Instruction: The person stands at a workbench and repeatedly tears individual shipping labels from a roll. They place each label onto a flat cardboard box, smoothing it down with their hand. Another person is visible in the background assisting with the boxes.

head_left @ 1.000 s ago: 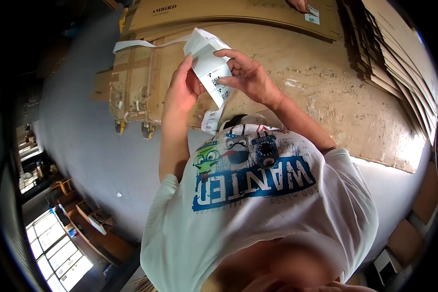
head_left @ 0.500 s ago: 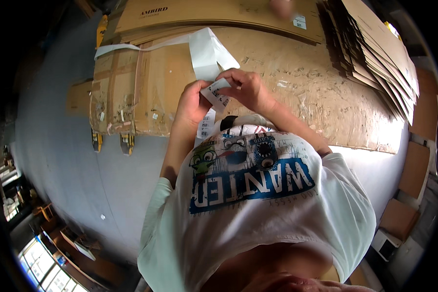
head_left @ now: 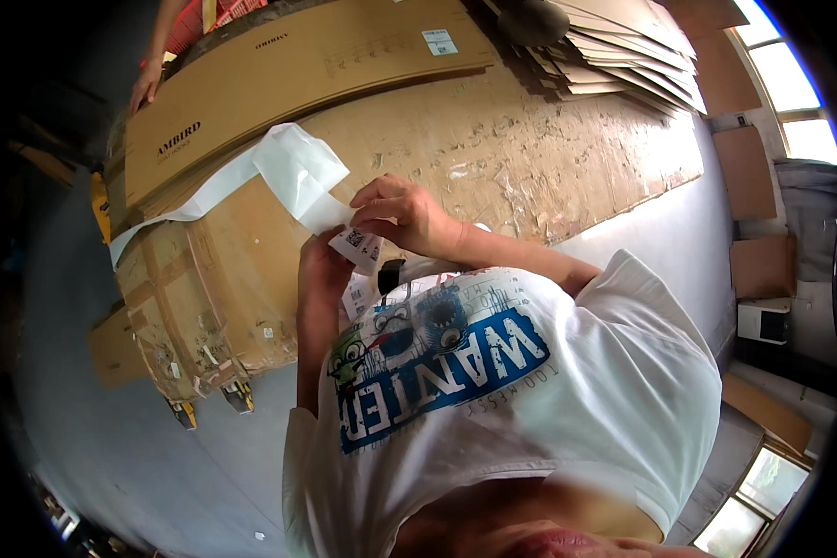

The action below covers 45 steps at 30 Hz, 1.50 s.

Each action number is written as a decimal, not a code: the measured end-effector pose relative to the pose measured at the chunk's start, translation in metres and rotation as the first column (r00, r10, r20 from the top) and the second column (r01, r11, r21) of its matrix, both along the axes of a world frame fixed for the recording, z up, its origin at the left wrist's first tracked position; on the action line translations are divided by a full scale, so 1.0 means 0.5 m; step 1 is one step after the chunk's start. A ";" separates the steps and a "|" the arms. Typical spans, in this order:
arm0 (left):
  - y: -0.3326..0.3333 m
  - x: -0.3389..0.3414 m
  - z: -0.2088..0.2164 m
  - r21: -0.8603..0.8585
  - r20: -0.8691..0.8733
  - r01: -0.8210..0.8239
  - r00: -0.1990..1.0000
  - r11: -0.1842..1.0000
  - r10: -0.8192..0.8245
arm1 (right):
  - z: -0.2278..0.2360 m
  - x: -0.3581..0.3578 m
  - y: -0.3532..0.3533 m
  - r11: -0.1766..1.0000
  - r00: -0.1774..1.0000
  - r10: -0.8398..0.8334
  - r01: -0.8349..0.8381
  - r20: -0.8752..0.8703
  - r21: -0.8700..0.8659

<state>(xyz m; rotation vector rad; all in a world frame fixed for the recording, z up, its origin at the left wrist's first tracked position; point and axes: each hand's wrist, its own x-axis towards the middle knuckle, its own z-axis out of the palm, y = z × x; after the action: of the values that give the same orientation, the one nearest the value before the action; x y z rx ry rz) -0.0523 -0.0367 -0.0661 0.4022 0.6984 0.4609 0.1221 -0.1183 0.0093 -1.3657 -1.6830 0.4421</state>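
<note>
A long white strip of labels (head_left: 299, 177) runs from the left over the brown cardboard, folds over and comes down to my hands. My left hand (head_left: 322, 270) is closed on the strip close to my chest. Beside it, my right hand (head_left: 407, 216) has its fingers bent and pinched at the upper edge of a printed label (head_left: 357, 247); the fingertips are partly hidden. More of the printed strip hangs below, between my left hand and my white shirt.
Under the strip lies a worn, taped cardboard surface (head_left: 493, 177). Flat brown cartons (head_left: 288, 79) are stacked beyond it, with another person's hand (head_left: 145, 86) at their left end. Fanned cardboard sheets (head_left: 623, 56) lie at the far right. A red basket (head_left: 191, 20) is at the far left.
The view has turned, so the table appears tilted. Both hands stay at the label strip, with the right fingers slightly raised. Another person's arm now shows at the far left.
</note>
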 end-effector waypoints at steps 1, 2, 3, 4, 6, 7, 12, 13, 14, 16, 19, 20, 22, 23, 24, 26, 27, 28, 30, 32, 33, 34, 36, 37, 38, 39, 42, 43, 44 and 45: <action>-0.001 0.005 0.007 0.005 -0.025 -0.016 1.000 1.000 0.016 | 0.014 0.007 0.003 1.000 1.000 0.022 -0.022 -0.012 0.019; 0.008 0.006 0.005 0.016 0.019 -0.039 0.999 0.999 0.039 | 0.033 0.009 0.007 0.999 0.993 0.032 -0.029 -0.112 0.023; 0.023 0.000 -0.004 0.026 0.063 -0.065 0.996 0.998 0.063 | 0.054 0.007 0.012 0.999 0.977 0.045 -0.040 -0.210 0.025; 0.022 -0.010 0.006 0.034 0.082 -0.080 0.994 0.996 0.077 | 0.056 0.001 0.012 0.999 0.943 0.047 -0.041 -0.329 0.024; -0.002 -0.025 0.033 -0.016 -0.041 -0.306 0.951 0.952 0.305 | 0.032 0.025 0.019 0.999 0.928 0.047 -0.041 -0.369 0.025; -0.024 -0.052 0.020 0.163 -0.092 -0.402 0.903 0.901 0.420 | 0.019 0.036 0.025 1.000 0.934 0.019 -0.012 -0.356 0.022; -0.062 -0.216 0.117 0.019 -0.031 -0.705 0.708 0.709 0.706 | -0.102 0.122 -0.024 0.962 0.813 -0.162 0.004 -0.559 -0.274; -0.067 -0.254 0.170 0.115 -0.006 -0.712 0.696 0.692 0.718 | -0.112 0.141 -0.040 0.944 0.772 -0.208 -0.003 -0.601 -0.330; -0.081 -0.308 0.217 0.209 0.023 -0.723 0.677 0.659 0.735 | -0.121 0.154 -0.055 0.923 0.733 -0.243 -0.027 -0.636 -0.384; -0.138 -0.387 0.338 0.514 -0.056 -0.820 0.262 0.253 0.963 | -0.147 0.177 -0.080 0.893 0.689 -0.270 -0.083 -0.673 -0.443; -0.173 -0.378 0.506 0.643 0.064 -0.761 0.161 0.083 0.985 | -0.201 0.236 -0.116 0.878 0.650 -0.351 -0.022 -0.674 -0.478; -0.182 -0.401 0.532 0.677 0.127 -0.730 0.238 0.091 0.963 | -0.216 0.249 -0.121 0.874 0.618 -0.377 -0.011 -0.690 -0.487; -0.178 -0.423 0.553 0.706 0.170 -0.694 0.359 0.141 0.918 | -0.255 0.273 -0.120 0.907 0.627 -0.348 0.039 -0.697 -0.418; -0.168 -0.417 0.537 0.685 0.120 -0.692 0.417 0.228 0.901 | -0.238 0.288 -0.118 0.895 0.684 -0.359 0.059 -0.635 -0.443; -0.147 -0.407 0.511 0.660 0.072 -0.682 0.474 0.315 0.878 | -0.222 0.301 -0.115 0.881 0.735 -0.369 0.082 -0.569 -0.466; -0.084 -0.376 0.406 0.559 0.048 -0.622 0.685 0.548 0.727 | -0.205 0.315 -0.103 0.888 0.754 -0.377 0.129 -0.538 -0.442; -0.035 -0.252 0.349 0.518 -0.040 -0.629 0.659 0.579 0.751 | -0.201 0.329 -0.106 0.875 0.755 -0.423 0.198 -0.501 -0.441; -0.032 -0.120 0.326 0.479 -0.124 -0.616 0.658 0.626 0.743 | -0.196 0.337 -0.105 0.873 0.732 -0.437 0.206 -0.523 -0.442; -0.011 -0.027 0.258 0.446 -0.161 -0.507 0.765 0.738 0.623 | -0.183 0.344 -0.096 0.880 0.695 -0.434 0.190 -0.574 -0.435; 0.005 0.079 0.248 0.420 -0.190 -0.407 0.835 0.811 0.517 | -0.185 0.362 -0.092 0.901 0.586 -0.424 0.198 -0.690 -0.386; 0.018 0.114 0.240 0.409 -0.191 -0.409 0.836 0.816 0.514 | -0.186 0.374 -0.089 0.911 0.537 -0.410 0.202 -0.737 -0.359; 0.031 0.144 0.234 0.398 -0.201 -0.405 0.837 0.823 0.509 | -0.190 0.392 -0.085 0.898 0.581 -0.437 0.237 -0.686 -0.371; 0.044 0.175 0.214 0.384 -0.205 -0.383 0.852 0.840 0.482 | -0.202 0.427 -0.070 0.875 0.659 -0.476 0.286 -0.582 -0.391; 0.044 0.176 0.198 0.367 -0.220 -0.385 0.849 0.847 0.481 | -0.190 0.437 -0.059 0.876 0.707 -0.476 0.327 -0.523 -0.355; 0.043 0.187 0.188 0.345 -0.232 -0.379 0.852 0.858 0.470 | -0.192 0.450 -0.050 0.870 0.744 -0.485 0.354 -0.460 -0.344; 0.030 0.195 0.183 0.371 -0.268 -0.396 0.821 0.840 0.505 | -0.197 0.468 -0.036 0.865 0.777 -0.490 0.377 -0.395 -0.330; 0.019 0.172 0.156 0.320 -0.287 -0.379 0.835 0.868 0.470 | -0.220 0.531 0.030 0.790 0.756 -0.602 0.514 -0.259 -0.334; 0.020 0.149 0.134 0.311 -0.291 -0.397 0.825 0.864 0.484 | -0.219 0.557 0.061 0.737 0.713 -0.658 0.547 -0.240 -0.396; 0.023 0.122 0.110 0.302 -0.295 -0.417 0.814 0.858 0.500 | -0.223 0.588 0.097 0.724 0.694 -0.678 0.575 -0.242 -0.380; 0.024 0.105 0.097 0.301 -0.278 -0.419 0.821 0.856 0.499 | -0.223 0.621 0.128 0.706 0.672 -0.701 0.605 -0.241 -0.366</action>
<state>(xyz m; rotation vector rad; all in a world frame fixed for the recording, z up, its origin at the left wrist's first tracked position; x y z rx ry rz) 0.0001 -0.0249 -0.0174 0.5390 1.1045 0.9570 0.4324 -0.0543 -0.1022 -1.8418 -0.7436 0.4534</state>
